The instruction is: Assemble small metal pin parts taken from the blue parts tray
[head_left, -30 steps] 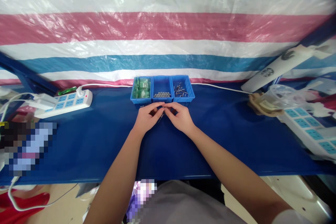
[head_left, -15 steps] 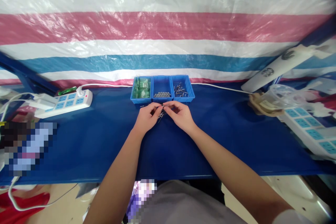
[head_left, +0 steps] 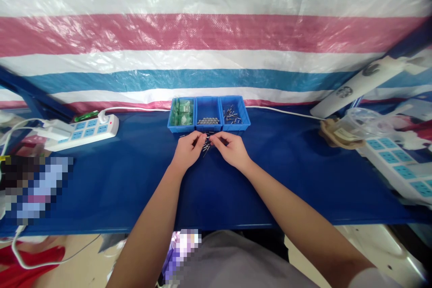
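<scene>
Both hands met fingertip to fingertip over a small scatter of metal pins (head_left: pixel 206 146) on the blue table (head_left: pixel 135 180). Left hand (head_left: pixel 187 151) had its thumb and forefinger pinched together near the middle of the scatter, and right hand (head_left: pixel 231 150) had the same pinch just opposite, the two pinches almost touching. Something thin and metallic seemed to sit between the fingertips, but it was too small to tell which hand held it, or whether both did. The other fingers of each hand were curled loosely, and both wrists lay low over the table.

Loose pins lay on the cloth directly under and just ahead of the fingertips, close to the front wall of the trays. Three small blue trays stood side by side, touching, just beyond the hands: the left tray (head_left: pixel 172 119) held green and clear parts, the middle tray (head_left: pixel 208 107) a row of small metal balls, the right tray (head_left: pixel 245 117) dark pins.

Well to the left a white power strip (head_left: pixel 88 130) lay on the table with a plug in it. A white cable (head_left: pixel 283 112) ran along the back edge to the right. Near the right end sat a clear plastic bag (head_left: pixel 362 123) and a second power strip (head_left: pixel 398 168). A striped tarp (head_left: pixel 216 31) hung behind the table.
</scene>
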The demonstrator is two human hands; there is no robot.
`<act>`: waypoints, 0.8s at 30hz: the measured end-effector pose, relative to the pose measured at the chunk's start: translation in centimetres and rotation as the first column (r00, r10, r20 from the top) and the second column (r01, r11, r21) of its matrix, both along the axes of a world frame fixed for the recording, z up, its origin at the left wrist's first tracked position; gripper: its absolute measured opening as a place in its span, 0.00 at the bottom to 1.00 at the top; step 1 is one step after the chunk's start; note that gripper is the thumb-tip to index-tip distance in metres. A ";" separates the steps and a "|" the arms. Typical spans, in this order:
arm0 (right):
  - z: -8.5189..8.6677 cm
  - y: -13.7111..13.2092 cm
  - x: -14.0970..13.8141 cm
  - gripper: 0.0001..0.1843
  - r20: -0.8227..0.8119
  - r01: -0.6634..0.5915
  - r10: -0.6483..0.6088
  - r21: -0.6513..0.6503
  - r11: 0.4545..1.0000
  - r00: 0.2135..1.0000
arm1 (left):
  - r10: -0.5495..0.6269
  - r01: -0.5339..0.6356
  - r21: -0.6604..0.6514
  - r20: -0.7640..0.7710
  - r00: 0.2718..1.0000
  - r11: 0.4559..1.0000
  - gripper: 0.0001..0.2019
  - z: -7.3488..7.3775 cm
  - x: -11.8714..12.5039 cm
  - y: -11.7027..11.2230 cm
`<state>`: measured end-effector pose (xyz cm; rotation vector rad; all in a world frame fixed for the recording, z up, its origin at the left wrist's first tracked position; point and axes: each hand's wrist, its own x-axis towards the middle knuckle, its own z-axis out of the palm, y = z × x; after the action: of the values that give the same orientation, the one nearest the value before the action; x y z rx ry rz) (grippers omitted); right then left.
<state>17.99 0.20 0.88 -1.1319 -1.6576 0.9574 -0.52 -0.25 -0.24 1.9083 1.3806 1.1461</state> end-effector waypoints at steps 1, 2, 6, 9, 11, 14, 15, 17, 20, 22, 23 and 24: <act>-0.1 0.1 0.0 0.19 -0.029 -0.014 0.013 -0.042 0.999 1.000 | -0.001 0.001 -0.004 0.006 1.000 1.000 0.16 0.0 0.0 0.0; -0.2 0.2 0.0 0.21 -0.060 -0.030 0.025 -0.080 0.996 0.998 | -0.004 0.004 -0.007 0.015 1.000 1.000 0.16 0.0 0.0 0.0; -0.4 0.4 0.0 0.26 -0.125 -0.060 0.041 -0.152 0.987 0.991 | -0.021 0.022 -0.019 0.052 0.998 1.000 0.15 -0.1 0.1 0.0; -0.4 0.2 0.0 0.25 -0.086 -0.047 0.037 -0.118 0.992 0.996 | -0.015 0.015 -0.021 0.044 0.999 1.000 0.14 -0.2 0.1 0.0; -0.3 0.1 -0.1 0.20 -0.059 -0.022 0.018 -0.073 0.997 0.998 | -0.009 0.009 -0.017 0.035 0.999 1.000 0.15 -0.1 0.0 0.0; -0.2 0.0 -0.1 0.16 -0.077 0.004 -0.007 -0.047 0.999 0.997 | -0.002 0.002 -0.012 0.021 1.000 1.000 0.16 -0.1 0.0 0.0; -0.1 0.0 -0.1 0.16 -0.080 0.003 -0.008 -0.054 0.999 0.997 | 0.000 0.000 -0.013 0.016 1.000 1.000 0.16 0.0 0.0 0.0; 0.0 0.0 0.0 0.15 -0.054 -0.004 0.000 -0.079 0.997 0.999 | 0.002 -0.002 -0.014 0.009 1.000 1.000 0.16 0.0 0.0 0.0; 0.2 0.1 0.2 0.18 -0.003 -0.007 0.007 -0.102 0.995 1.000 | -0.004 0.004 -0.013 0.026 1.000 1.000 0.17 0.0 0.1 0.0; 0.2 0.1 0.2 0.20 0.007 -0.021 0.022 -0.109 0.994 1.000 | -0.010 0.010 -0.011 0.037 0.999 1.000 0.17 0.0 0.2 0.0; 0.2 0.1 0.3 0.21 0.008 -0.020 0.021 -0.115 0.993 1.000 | -0.009 0.009 -0.008 0.037 0.999 1.000 0.17 0.0 0.2 0.0; 0.2 0.0 0.3 0.22 0.009 -0.020 0.021 -0.122 0.992 1.000 | -0.007 0.007 -0.008 0.031 0.999 1.000 0.17 0.0 0.2 0.0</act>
<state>18.26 0.24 1.09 -1.2041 -1.6398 1.0803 -0.31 -0.22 -0.20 1.8802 1.3587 1.1602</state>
